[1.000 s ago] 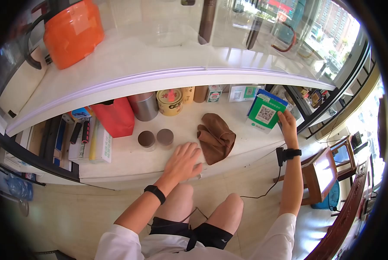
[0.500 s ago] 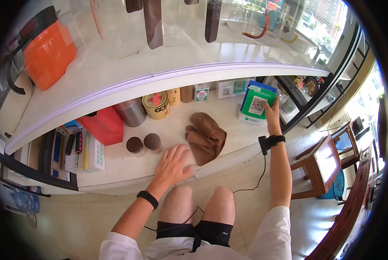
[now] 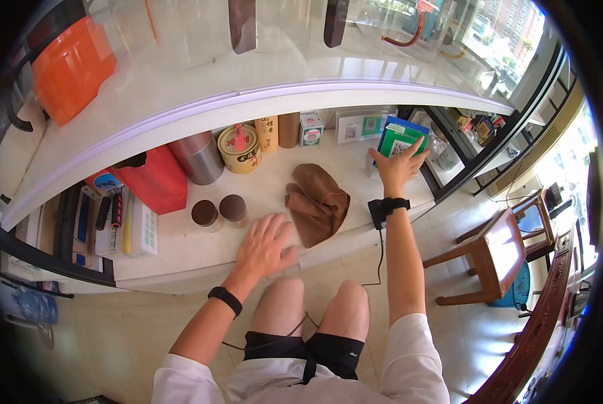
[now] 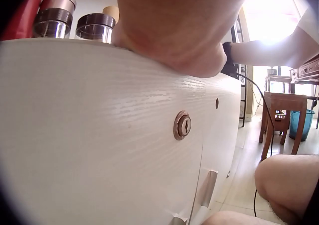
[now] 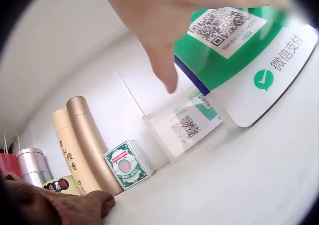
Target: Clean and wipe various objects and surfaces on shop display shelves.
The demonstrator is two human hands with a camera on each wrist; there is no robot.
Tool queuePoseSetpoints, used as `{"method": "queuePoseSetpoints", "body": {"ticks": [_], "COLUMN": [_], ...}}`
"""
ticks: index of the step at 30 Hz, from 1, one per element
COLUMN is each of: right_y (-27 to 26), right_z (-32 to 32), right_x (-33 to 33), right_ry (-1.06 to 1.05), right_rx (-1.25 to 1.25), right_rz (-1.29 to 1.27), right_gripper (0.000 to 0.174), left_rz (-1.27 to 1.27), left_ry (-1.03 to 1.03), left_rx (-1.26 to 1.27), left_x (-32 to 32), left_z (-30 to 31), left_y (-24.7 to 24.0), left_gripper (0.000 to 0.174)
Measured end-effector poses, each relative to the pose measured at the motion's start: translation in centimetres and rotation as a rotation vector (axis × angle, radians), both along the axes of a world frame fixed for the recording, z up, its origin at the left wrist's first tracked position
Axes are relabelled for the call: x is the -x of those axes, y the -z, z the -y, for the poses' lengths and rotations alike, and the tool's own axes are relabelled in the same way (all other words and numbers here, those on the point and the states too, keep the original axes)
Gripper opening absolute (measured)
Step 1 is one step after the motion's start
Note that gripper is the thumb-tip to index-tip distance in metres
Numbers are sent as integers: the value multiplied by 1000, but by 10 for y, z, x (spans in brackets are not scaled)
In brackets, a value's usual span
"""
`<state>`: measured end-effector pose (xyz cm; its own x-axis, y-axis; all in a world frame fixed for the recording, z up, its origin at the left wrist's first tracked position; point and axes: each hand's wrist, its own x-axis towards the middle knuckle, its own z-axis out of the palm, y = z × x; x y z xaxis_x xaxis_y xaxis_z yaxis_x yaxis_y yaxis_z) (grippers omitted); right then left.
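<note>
On the white cabinet top (image 3: 268, 182), a green payment sign (image 3: 401, 133) with a QR code and blue backing stands at the right. My right hand (image 3: 398, 170) is spread in front of it, fingers extended and overlapping its face. In the right wrist view, the thumb (image 5: 167, 73) points down past the sign's left edge. A clear QR-code stand (image 5: 184, 128) is just behind. My left hand (image 3: 262, 246) rests at the cabinet's front edge, fingers relaxed. It lies between a crumpled brown cloth (image 3: 318, 205) and two dark-lidded clear jars (image 3: 205, 214).
Along the back stand a red bag (image 3: 160, 178), a silver canister (image 3: 199, 161), a yellow tin (image 3: 239, 151) and a small green-white box (image 3: 310, 129). A glass-fronted shelf ledge (image 3: 247, 101) overhangs them. A cable (image 3: 381, 259) dangles from the right wrist camera. Wooden stools (image 3: 483, 259) stand at right.
My right hand has left the sign's right edge, moved left across its front and spread its fingers. The left hand stays at the cabinet edge while the head view shifts.
</note>
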<state>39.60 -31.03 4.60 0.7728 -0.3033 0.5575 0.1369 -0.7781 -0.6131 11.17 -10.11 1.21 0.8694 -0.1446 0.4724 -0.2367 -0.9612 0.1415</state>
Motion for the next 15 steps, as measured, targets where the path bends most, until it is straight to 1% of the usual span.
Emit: {"method": "queuePoseSetpoints", "body": {"ticks": [2, 5, 11, 15], "right_y": [8, 11, 8, 11], "right_z": [12, 30, 42, 43], "right_x": [-13, -27, -43, -59], "right_ry": [-39, -189, -253, -298], "right_rx": [13, 30, 39, 41], "right_rz": [0, 77, 95, 131], "right_gripper": [135, 131, 129, 134], "left_rz": [6, 11, 9, 24], "left_ry": [1, -2, -6, -1], "left_rx": [0, -6, -10, -14], "left_x": [0, 0, 0, -1], "left_z": [0, -1, -1, 0], "left_y": [0, 0, 0, -1], "left_gripper": [46, 46, 46, 46]}}
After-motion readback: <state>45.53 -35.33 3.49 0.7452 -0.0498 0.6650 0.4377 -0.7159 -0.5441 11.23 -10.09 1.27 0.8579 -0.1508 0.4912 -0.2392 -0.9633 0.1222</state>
